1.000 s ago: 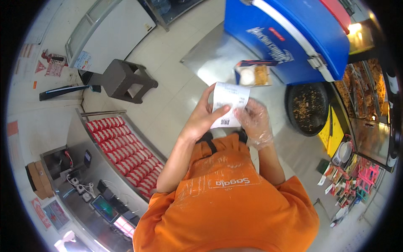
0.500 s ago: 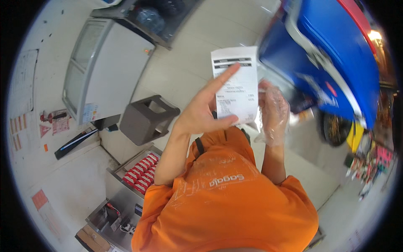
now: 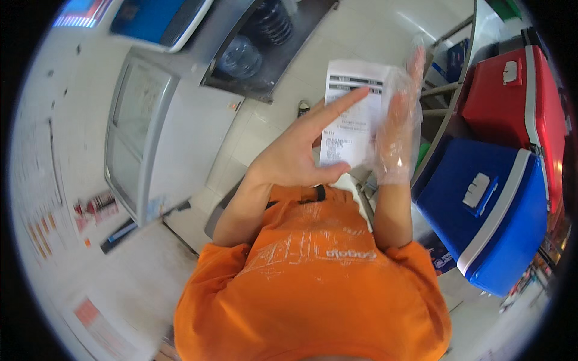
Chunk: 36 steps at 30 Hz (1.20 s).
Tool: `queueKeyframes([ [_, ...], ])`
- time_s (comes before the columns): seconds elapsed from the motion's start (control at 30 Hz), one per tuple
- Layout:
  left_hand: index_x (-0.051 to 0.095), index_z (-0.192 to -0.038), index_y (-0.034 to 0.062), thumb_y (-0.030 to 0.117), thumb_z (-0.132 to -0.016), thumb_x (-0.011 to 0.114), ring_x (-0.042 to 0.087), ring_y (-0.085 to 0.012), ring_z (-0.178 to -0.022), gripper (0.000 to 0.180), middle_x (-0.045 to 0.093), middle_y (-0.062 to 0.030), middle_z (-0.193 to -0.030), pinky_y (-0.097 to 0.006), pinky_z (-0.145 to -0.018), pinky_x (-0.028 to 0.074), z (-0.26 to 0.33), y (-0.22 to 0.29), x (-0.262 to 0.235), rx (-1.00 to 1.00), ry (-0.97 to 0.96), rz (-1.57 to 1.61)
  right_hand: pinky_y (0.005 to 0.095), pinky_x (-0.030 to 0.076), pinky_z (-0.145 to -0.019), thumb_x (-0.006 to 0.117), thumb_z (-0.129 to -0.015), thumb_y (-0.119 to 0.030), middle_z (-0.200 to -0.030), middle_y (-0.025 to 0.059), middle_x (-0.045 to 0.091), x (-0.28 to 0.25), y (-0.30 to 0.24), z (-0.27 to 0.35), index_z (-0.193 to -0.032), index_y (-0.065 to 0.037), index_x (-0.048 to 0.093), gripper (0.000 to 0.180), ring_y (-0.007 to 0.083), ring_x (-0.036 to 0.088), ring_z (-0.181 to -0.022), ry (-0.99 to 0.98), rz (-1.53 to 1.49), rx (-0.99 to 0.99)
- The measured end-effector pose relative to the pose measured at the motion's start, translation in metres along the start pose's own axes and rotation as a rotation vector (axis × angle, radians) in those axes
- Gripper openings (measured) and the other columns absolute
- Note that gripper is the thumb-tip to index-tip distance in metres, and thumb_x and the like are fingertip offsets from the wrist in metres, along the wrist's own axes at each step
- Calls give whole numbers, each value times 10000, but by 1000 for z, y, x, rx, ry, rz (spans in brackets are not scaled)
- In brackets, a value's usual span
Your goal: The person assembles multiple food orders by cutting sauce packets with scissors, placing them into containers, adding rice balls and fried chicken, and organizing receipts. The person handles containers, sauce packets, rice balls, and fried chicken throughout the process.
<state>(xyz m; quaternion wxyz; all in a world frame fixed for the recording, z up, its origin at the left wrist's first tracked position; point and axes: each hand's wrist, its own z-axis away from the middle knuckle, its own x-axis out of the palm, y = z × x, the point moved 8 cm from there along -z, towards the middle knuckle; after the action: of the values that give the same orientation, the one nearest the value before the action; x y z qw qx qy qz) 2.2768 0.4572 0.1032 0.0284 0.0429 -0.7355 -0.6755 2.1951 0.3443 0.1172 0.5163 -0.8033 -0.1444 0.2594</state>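
A white printed paper slip (image 3: 349,114) is held up in front of me, upright. My left hand (image 3: 298,153) is bare; its thumb pinches the slip's lower edge and its index finger lies across the print. My right hand (image 3: 397,129) wears a clear plastic glove and rests flat against the slip's right side, fingers straight up. Below the hands I see my orange shirt with a clear plastic apron (image 3: 313,283) over it.
A blue cooler box (image 3: 487,210) and a red cooler box (image 3: 518,102) stand at the right. A white chest freezer (image 3: 162,138) is at the left, with a shelf holding large water bottles (image 3: 241,54) behind it. Tiled floor (image 3: 373,30) lies beyond the slip.
The view has swung left: the blue cooler slid from the upper middle to the right edge and the freezer came into view. Both hands have stayed on the slip, raised.
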Motion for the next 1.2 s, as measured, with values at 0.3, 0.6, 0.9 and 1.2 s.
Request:
queueKeyframes([
  [0.3, 323, -1533, 76, 48, -678, 762, 465, -259, -1311, 962, 432, -166, -1429, -361, -1062, 409, -295, -26, -120, 32, -289, -35, 437, 185, -1200, 561, -993, -332, -1596, 257, 184, -25, 107, -256, -1552, 9, 121, 789, 355, 240, -1474, 469, 99, 141],
  [0.6, 299, -1506, -42, 93, -680, 854, 422, -245, -1354, 1004, 430, -172, -1447, -342, -1125, 318, -569, -55, -154, -6, -515, 101, 452, 174, -1191, 603, -974, -291, -1537, 357, 209, -109, 206, -472, -1501, 106, 175, 787, 437, 230, -1448, 679, 501, 319],
  [0.9, 268, -1504, -74, 106, -683, 865, 383, -240, -1381, 1031, 388, -171, -1488, -346, -1149, 285, -859, -85, -178, -16, -534, 222, 575, 292, -1105, 615, -921, -433, -1435, 462, 271, -215, 304, -724, -1501, 88, 222, 872, 595, 313, -1339, 748, 733, 202],
  [1.2, 275, -1500, -79, 134, -666, 894, 387, -250, -1384, 1060, 396, -187, -1485, -352, -1148, 297, -1169, -132, -71, -124, -913, 126, 651, 248, -1092, 622, -908, -456, -1444, 456, 254, -412, 446, -869, -1508, 68, 220, 893, 634, 239, -1350, 1069, 862, 570],
])
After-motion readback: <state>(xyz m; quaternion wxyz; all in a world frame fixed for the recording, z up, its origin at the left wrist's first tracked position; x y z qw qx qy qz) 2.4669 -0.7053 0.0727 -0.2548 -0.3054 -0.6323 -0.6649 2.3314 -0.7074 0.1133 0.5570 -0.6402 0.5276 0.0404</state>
